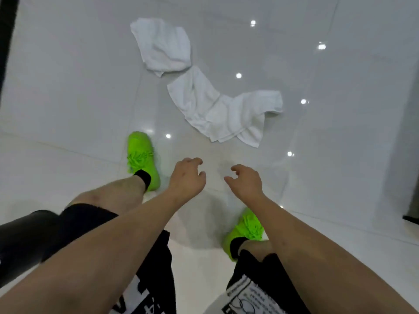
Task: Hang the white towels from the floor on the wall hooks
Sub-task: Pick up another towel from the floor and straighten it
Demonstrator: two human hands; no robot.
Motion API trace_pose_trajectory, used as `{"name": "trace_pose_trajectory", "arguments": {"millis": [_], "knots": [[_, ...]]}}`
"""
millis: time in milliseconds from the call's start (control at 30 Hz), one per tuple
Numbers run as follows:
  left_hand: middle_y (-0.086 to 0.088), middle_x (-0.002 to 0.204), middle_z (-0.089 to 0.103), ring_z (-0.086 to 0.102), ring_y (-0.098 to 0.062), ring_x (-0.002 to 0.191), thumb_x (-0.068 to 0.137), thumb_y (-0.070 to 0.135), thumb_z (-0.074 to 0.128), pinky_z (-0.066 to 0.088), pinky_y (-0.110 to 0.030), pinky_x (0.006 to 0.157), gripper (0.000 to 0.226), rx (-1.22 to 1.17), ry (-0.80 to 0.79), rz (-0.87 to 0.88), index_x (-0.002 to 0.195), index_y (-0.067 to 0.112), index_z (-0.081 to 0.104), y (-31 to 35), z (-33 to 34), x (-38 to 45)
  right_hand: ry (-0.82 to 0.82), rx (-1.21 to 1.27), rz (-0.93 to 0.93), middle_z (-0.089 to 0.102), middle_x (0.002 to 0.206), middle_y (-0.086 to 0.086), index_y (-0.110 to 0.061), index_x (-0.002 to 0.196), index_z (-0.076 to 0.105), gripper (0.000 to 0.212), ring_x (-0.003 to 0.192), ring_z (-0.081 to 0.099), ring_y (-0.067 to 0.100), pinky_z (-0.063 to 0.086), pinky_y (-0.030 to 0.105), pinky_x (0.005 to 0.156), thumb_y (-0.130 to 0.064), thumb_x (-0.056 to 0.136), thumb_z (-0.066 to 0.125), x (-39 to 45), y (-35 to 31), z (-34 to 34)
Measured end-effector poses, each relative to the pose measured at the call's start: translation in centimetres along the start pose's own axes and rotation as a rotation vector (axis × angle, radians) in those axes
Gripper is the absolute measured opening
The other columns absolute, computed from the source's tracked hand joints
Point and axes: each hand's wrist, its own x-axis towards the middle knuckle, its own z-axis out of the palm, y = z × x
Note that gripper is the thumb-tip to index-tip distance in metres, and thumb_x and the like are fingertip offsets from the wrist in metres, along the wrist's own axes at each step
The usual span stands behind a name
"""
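1. On the floor, in the head view, two white towels lay crumpled on glossy pale tile. The far towel sat toward the floor's far edge. The near towel stretched out long, just ahead of the person's feet. One corner of the near towel touched or overlapped the far one, so lifting either might drag the other.

2. Both arms reached forward and down, hands side by side above bare tile, short of the near towel. The left hand had loosely curled fingers and held nothing. The right hand was the same, fingers relaxed and empty. That pose looked like a readying to grab, with neither hand yet touching cloth.

3. The green shoes stood apart, the left shoe ahead of the right shoe, probably a stepping stance to bring the towels within reach.

4. No wall hooks showed in this view, so where the towels would hang could not be told. Neither towel was picked up yet; the task appeared to be at its start.
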Motion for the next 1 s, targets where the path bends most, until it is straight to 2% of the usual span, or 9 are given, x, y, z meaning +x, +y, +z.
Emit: {"name": "trace_pose_trajectory", "arguments": {"millis": [167, 267, 367, 467, 533, 633, 733, 800, 1000], "knots": [[-0.010, 0.138, 0.048, 0.043, -0.028, 0.126, 0.089, 0.019, 0.050, 0.036, -0.033, 0.101, 0.048, 0.047, -0.069, 0.003, 0.137, 0.018, 0.050, -6.2, 6.1, 15.4, -0.013, 0.010, -0.014, 0.064, 0.125, 0.006, -0.017, 0.132, 0.058, 0.049, 0.113, 0.060, 0.022, 0.044, 0.028, 0.091, -0.036, 0.088, 0.065, 16.6, 0.1, 9.2], [-0.011, 0.140, 0.047, 0.043, -0.029, 0.126, 0.086, 0.016, 0.050, 0.036, -0.034, 0.102, 0.052, 0.076, -0.090, 0.029, 0.138, 0.018, 0.050, -9.1, 9.5, 23.1, 0.118, -0.106, -0.121, 0.062, 0.121, 0.010, -0.012, 0.127, 0.059, 0.040, 0.112, 0.057, 0.029, 0.045, 0.036, 0.090, -0.027, 0.090, 0.062, 25.1, 0.9, 13.3], [-0.012, 0.133, 0.051, 0.047, -0.030, 0.121, 0.086, 0.015, 0.050, 0.040, -0.036, 0.098, 0.049, 0.082, -0.072, 0.046, 0.134, 0.016, 0.053, -10.8, 12.2, 27.5, 0.258, -0.305, -0.277, 0.061, 0.118, 0.012, -0.007, 0.116, 0.063, 0.031, 0.107, 0.054, 0.032, 0.047, 0.040, 0.084, -0.016, 0.087, 0.064, 30.4, 1.9, 16.3], [-0.011, 0.126, 0.054, 0.047, -0.030, 0.117, 0.085, 0.012, 0.050, 0.040, -0.035, 0.096, 0.045, 0.089, -0.082, 0.093, 0.129, 0.015, 0.056, -11.3, 13.6, 28.9, 0.397, -0.290, -0.342, 0.065, 0.104, 0.013, -0.004, 0.100, 0.069, 0.017, 0.095, 0.057, 0.034, 0.047, 0.043, 0.074, -0.010, 0.084, 0.067, 32.6, 2.4, 17.6], [-0.012, 0.122, 0.056, 0.048, -0.032, 0.114, 0.083, 0.010, 0.050, 0.041, -0.036, 0.093, 0.042, 0.092, -0.090, 0.102, 0.125, 0.012, 0.058, -11.3, 13.4, 28.6, 0.402, -0.165, -0.298, 0.069, 0.097, 0.010, -0.007, 0.095, 0.074, 0.014, 0.092, 0.058, 0.032, 0.045, 0.040, 0.076, -0.013, 0.089, 0.063, 32.4, 2.1, 17.0], [-0.013, 0.128, 0.053, 0.046, -0.032, 0.117, 0.085, 0.011, 0.051, 0.040, -0.037, 0.097, 0.046, 0.113, -0.131, 0.090, 0.131, 0.013, 0.056, -10.0, 11.3, 26.0, 0.280, -0.045, -0.160, 0.069, 0.085, 0.007, -0.011, 0.086, 0.075, 0.018, 0.086, 0.060, 0.026, 0.043, 0.034, 0.071, -0.018, 0.092, 0.059, 30.1, 0.7, 14.6], [-0.013, 0.133, 0.051, 0.045, -0.031, 0.120, 0.088, 0.013, 0.051, 0.036, -0.034, 0.100, 0.048, 0.127, -0.133, 0.118, 0.136, 0.014, 0.052, -6.6, 7.0, 21.3, 0.225, 0.028, -0.069, 0.067, 0.091, 0.004, -0.014, 0.093, 0.071, 0.017, 0.088, 0.060, 0.021, 0.043, 0.030, 0.072, -0.015, 0.095, 0.054, 24.5, -1.6, 10.4], [-0.011, 0.134, 0.050, 0.045, -0.029, 0.121, 0.089, 0.013, 0.051, 0.036, -0.033, 0.099, 0.048, 0.144, -0.113, 0.148, 0.137, 0.015, 0.051, -3.4, 3.1, 17.4, 0.254, 0.104, -0.037, 0.066, 0.095, 0.004, -0.013, 0.097, 0.068, 0.016, 0.089, 0.060, 0.021, 0.045, 0.030, 0.075, -0.010, 0.094, 0.052, 19.5, -3.2, 6.5], [-0.011, 0.133, 0.052, 0.049, -0.029, 0.119, 0.088, 0.012, 0.053, 0.040, -0.034, 0.095, 0.052, 0.174, -0.029, 0.370, 0.140, 0.013, 0.048, 11.0, -9.4, 5.8, 0.456, 0.175, -0.099, 0.068, 0.090, 0.006, -0.009, 0.093, 0.065, 0.016, 0.083, 0.062, 0.023, 0.042, 0.029, 0.067, -0.001, 0.089, 0.052, 3.1, -6.5, -9.3]]}}
